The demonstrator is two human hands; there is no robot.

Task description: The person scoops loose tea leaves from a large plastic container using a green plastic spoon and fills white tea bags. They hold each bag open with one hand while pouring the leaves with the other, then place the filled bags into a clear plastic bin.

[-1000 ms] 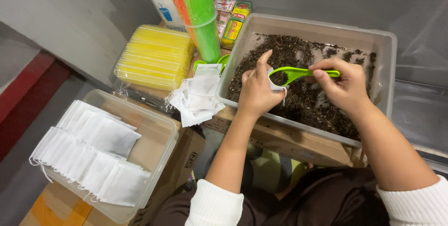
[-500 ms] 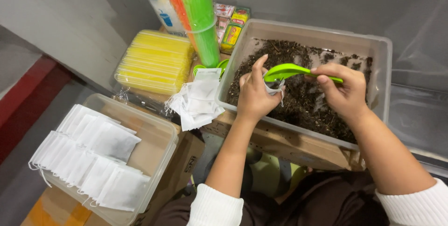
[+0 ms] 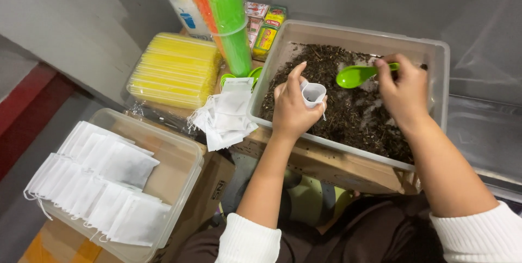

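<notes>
Small white filter bag (image 3: 314, 93), mouth open, held above the dark loose tea in the grey plastic bin (image 3: 348, 35); the left hand (image 3: 292, 108) pinches it between thumb and curled fingers. The right hand (image 3: 403, 90), fingers pressed together on the handle, holds a green spoon (image 3: 356, 75) just beside the bag. Left of the bin: loose empty bags (image 3: 225, 115), yellow packets (image 3: 176, 70), a clear tub of filled bags (image 3: 103, 179).

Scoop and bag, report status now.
Left hand holds small white bag open over the bin. Right hand holds green scoop beside it, bowl empty. Nothing in the way.
</notes>
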